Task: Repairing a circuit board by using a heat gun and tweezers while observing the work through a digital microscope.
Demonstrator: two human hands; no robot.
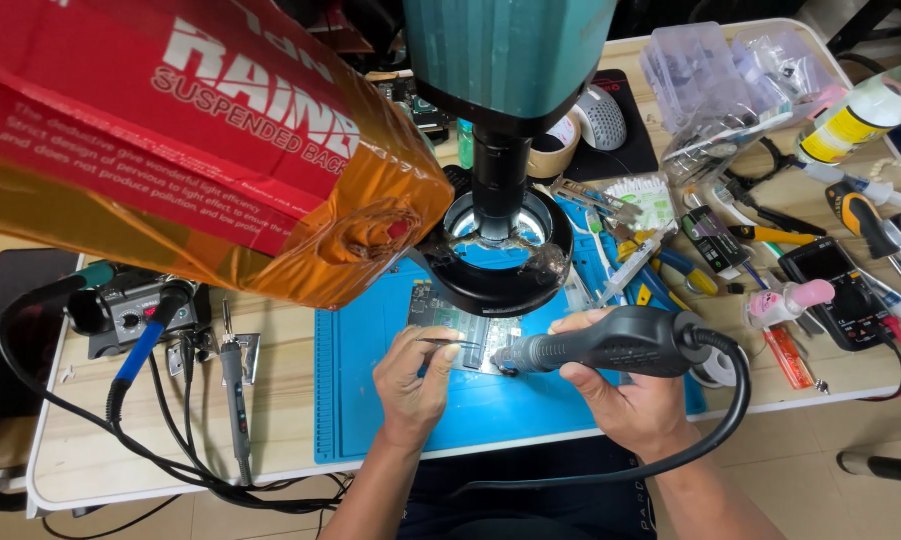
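Note:
A green circuit board (457, 322) lies on a blue work mat (370, 400), right under a microscope's black ring light (497, 262). My left hand (410, 380) pinches thin tweezers (448, 343) whose tips rest on the board. A grey hot-air handle (595, 345) with a thick black hose (730, 400) fills my right hand (625, 395); its metal nozzle points left at the board's near edge, beside the tweezers.
A red and orange box (190, 140) hangs over the left of the table. A soldering station (135, 310) with irons and cables sits at left. At right lie a multimeter (845, 290), a syringe (630, 262), pliers, a tape roll (550, 150) and plastic boxes (710, 70).

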